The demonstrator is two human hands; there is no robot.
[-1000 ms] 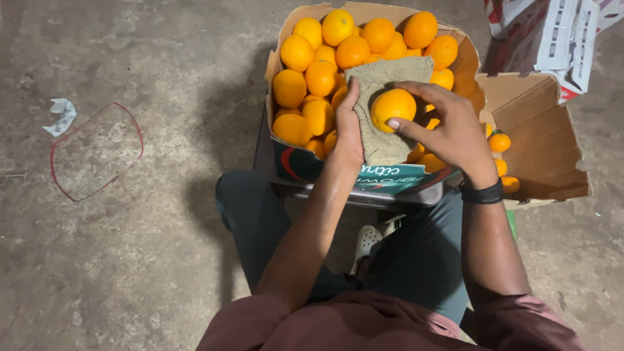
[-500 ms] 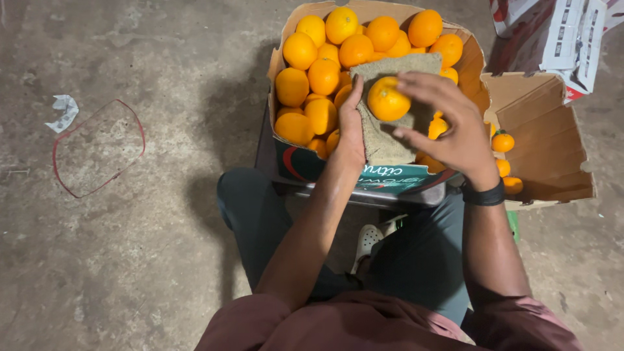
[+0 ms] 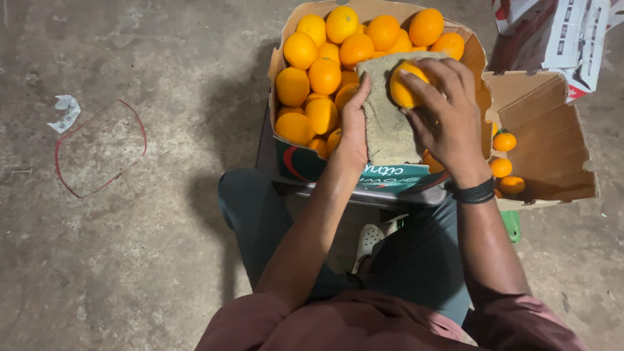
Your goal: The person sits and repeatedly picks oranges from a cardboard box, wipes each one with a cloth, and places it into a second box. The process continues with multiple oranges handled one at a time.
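An orange (image 3: 406, 86) is sitting in the head view against a coarse olive cloth (image 3: 387, 120), above the cardboard box of oranges (image 3: 283, 64) resting on the person's lap. The right hand (image 3: 448, 117) is curling its fingers over the orange, holding it tight. The left hand (image 3: 354, 123) is lying flat under the cloth's left edge, supporting it. A second open box (image 3: 552, 136) is standing just right, holding smaller oranges (image 3: 504, 142).

Single head-worn view, looking steeply down from above. Close range: left hand (image 3: 354, 130) and right hand (image 3: 448, 120) sit upper centre; concrete floor (image 3: 130, 247) extends left of them.
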